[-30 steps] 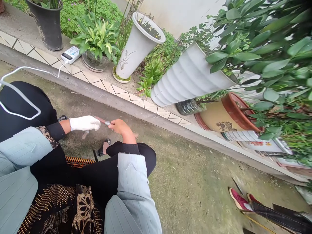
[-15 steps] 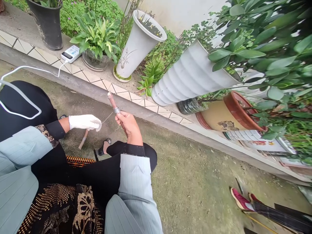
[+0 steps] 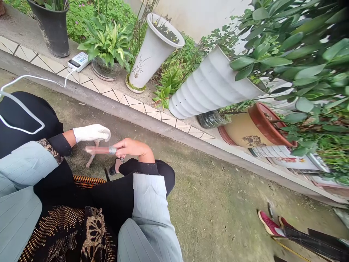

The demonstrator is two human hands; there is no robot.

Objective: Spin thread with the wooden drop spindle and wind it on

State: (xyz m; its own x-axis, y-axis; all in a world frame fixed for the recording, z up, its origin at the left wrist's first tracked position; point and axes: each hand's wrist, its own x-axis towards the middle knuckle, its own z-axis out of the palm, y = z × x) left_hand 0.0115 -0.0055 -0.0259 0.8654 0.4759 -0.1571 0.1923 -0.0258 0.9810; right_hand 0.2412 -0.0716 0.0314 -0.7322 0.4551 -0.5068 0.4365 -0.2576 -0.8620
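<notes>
Right hand (image 3: 128, 147): bare, fingers closed on the end of a reddish-brown stick (image 3: 98, 150). I logged the stick as blurred, held clear of the concrete floor (image 3: 207, 203), its free end toward the left hand's side, short of the near edge of the tiled ledge (image 3: 139, 107).

Wire coil (image 3: 112, 150), grey: wound round that stick, just beside the right hand's fingertips.

Left hand (image 3: 94, 133): white glove, fingers curled over, apart from the right hand. A second stick (image 3: 91, 160) came out from beneath the glove and slanted down, the first crossing in front of it. I could not tell whether the left hand gripped it, the palm being hidden.

Sleeves (image 3: 149, 196): pale grey-blue, black cuffs below.

White device (image 3: 79, 62): one, on the ledge near its front edge; white cord (image 3: 27, 75) attached.

Pots along the ledge, from its left end: dark pot (image 3: 54, 34); clear pot (image 3: 107, 69) with leafy plant; white pot (image 3: 148, 54) on a saucer; ribbed white pot (image 3: 209, 87); beige pot (image 3: 244, 129), red rim.

Red shoes (image 3: 266, 222): another person's, on the floor, well apart from both hands.
</notes>
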